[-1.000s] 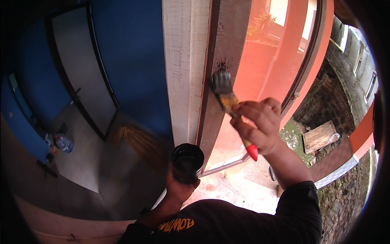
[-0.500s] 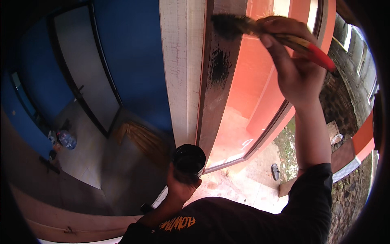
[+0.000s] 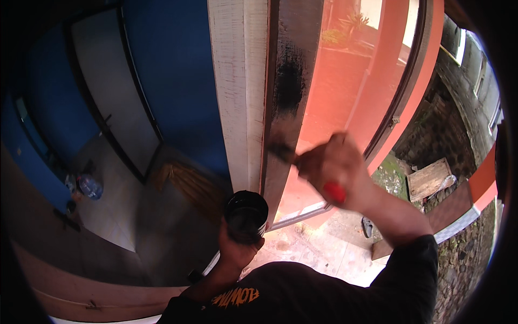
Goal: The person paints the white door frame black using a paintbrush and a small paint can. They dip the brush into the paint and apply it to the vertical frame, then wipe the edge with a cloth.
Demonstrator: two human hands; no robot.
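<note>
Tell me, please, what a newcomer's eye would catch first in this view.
Probably the black patch on the brown post, upper centre, beside the bright coral area to its right. Below it, the right hand holds a blurred brush with a red handle end. At lower centre, the left hand holds a dark round container.

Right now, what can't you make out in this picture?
In the head view:
Brush bristles: smeared by motion blur.
Brush handle: middle hidden by the right hand.
Black cup: contents lost in its dark interior.
Brown post: upper end cut off by the top edge.
</note>
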